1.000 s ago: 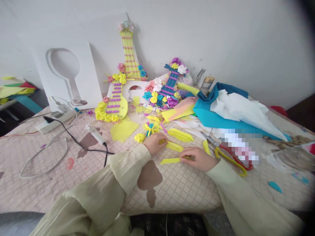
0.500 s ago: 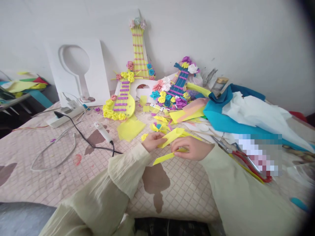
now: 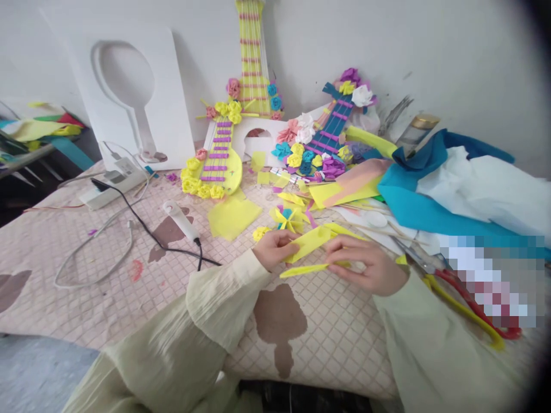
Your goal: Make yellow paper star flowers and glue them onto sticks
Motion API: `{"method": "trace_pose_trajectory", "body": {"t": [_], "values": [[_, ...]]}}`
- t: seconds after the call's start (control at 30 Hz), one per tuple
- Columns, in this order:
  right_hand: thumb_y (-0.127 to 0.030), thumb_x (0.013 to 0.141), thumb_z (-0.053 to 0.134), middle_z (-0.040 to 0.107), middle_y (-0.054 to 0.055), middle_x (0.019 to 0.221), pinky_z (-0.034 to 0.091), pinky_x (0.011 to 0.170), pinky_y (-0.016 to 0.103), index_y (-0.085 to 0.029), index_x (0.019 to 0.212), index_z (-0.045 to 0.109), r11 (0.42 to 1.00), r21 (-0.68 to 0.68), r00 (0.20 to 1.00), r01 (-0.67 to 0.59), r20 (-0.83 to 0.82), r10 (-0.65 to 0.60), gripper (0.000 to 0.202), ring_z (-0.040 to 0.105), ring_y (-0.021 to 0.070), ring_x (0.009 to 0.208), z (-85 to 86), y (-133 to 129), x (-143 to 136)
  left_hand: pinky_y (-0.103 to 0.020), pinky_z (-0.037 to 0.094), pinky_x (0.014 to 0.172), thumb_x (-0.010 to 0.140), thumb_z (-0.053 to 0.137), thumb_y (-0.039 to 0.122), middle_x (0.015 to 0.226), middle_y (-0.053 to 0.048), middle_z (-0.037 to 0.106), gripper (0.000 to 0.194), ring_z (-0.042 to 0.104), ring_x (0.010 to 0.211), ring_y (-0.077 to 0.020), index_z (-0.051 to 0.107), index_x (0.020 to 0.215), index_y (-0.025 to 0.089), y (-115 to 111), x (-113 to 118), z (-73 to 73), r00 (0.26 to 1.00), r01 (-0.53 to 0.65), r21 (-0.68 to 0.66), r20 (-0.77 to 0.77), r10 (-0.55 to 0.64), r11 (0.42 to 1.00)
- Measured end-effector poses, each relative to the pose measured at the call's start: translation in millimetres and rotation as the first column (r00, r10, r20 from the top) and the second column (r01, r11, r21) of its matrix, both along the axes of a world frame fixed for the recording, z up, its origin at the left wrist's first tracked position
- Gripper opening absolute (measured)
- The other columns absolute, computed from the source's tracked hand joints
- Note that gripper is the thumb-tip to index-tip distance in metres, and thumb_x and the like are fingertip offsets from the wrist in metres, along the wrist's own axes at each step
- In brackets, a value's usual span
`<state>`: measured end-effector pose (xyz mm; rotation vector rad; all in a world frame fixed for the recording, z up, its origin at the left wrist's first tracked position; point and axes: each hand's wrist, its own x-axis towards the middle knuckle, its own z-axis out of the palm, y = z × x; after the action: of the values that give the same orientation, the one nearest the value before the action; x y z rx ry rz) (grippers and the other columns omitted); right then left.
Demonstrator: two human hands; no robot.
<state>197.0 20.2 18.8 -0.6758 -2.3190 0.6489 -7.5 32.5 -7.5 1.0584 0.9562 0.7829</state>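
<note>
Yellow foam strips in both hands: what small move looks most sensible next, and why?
Probably lay the wider strip in the left hand onto the narrow strip pinched by the right hand. Both are lifted off the table, the two grips sit close together, and the strips already nearly overlap.

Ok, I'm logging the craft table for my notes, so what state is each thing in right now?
Left hand: pinching the wide yellow strip.
Right hand: holding the narrow yellow strip.
Glue gun: lying flat, cord attached.
Scissors: lying on the table, partly blurred.
Yellow guitar: leaning, decorated with flowers.
Jar: upright, lid on.
</note>
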Motion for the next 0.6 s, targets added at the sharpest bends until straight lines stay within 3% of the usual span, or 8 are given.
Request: {"method": "trace_pose_trajectory", "body": {"t": [0.13, 0.3, 0.47, 0.6], "values": [[-0.014, 0.076, 0.054, 0.059, 0.004, 0.077, 0.046, 0.066, 0.028, -0.020, 0.083, 0.060, 0.991, 0.074, 0.994, 0.110, -0.019, -0.109, 0.011, 0.054, 0.0134, 0.073, 4.2, 9.4, 12.8, -0.016, 0.037, 0.035, 0.060, 0.068, 0.024, 0.049, 0.002, 0.060, 0.027, 0.049, 0.035, -0.0062, 0.056, 0.079, 0.009, 0.8, -3.6, -0.5, 0.994, 0.104, -0.067, -0.007, -0.105, 0.992], [-0.021, 0.078, 0.054, 0.062, 0.003, 0.072, 0.044, 0.067, 0.031, -0.020, 0.082, 0.062, 0.996, 0.064, 0.990, 0.057, 0.123, -0.064, 0.009, 0.054, 0.0145, 0.071, 4.4, 13.6, 17.6, -0.014, 0.030, 0.032, 0.068, 0.060, 0.030, 0.059, -0.004, 0.066, 0.029, 0.050, 0.033, -0.0057, 0.058, 0.088, 0.009, -0.5, -5.2, -1.7, 0.967, 0.251, -0.127, 0.001, -0.253, 0.960], [-0.024, 0.079, 0.052, 0.064, 0.003, 0.072, 0.043, 0.067, 0.031, -0.018, 0.078, 0.063, 0.992, 0.072, 0.981, 0.103, 0.159, -0.113, 0.013, 0.056, 0.0141, 0.070, -2.2, 10.9, 11.2, -0.016, 0.026, 0.031, 0.078, 0.046, 0.029, 0.062, -0.007, 0.067, 0.031, 0.051, 0.033, -0.0074, 0.058, 0.095, 0.007, 0.1, -2.0, -2.5, 0.968, 0.247, -0.171, 0.007, -0.250, 0.954], [-0.026, 0.079, 0.051, 0.064, 0.003, 0.072, 0.042, 0.068, 0.031, -0.019, 0.078, 0.064, 0.990, 0.085, 0.971, 0.114, 0.202, -0.129, 0.015, 0.056, 0.0143, 0.070, -5.1, 10.6, 8.4, -0.018, 0.028, 0.031, 0.081, 0.036, 0.040, 0.065, -0.011, 0.067, 0.044, 0.054, 0.035, -0.0107, 0.059, 0.095, 0.005, 2.0, -1.5, -5.6, 0.957, 0.288, -0.187, 0.076, -0.279, 0.939]]}}
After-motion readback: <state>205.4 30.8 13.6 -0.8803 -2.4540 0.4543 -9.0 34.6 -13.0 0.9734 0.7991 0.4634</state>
